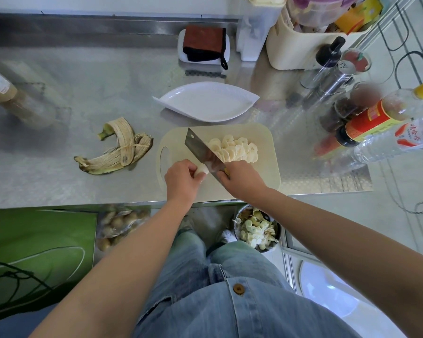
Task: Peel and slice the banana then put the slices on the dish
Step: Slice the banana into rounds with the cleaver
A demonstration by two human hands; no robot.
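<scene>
Banana stub (202,170) sits on the board (266,152), pinched in the curled fingers of your left hand (182,180). Your right hand (242,179) is wrapped round the cleaver (203,153) handle, with the blade standing against the stub's cut end. Slices (235,148) are heaped on the board just right of the blade. Beyond the board the white dish (205,102) holds nothing. The peel (117,150) lies on the counter (83,81) to your left.

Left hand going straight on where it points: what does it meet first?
Likely the cleaver, its blade right beyond the banana stub the left hand grips; depth is unclear.
</scene>
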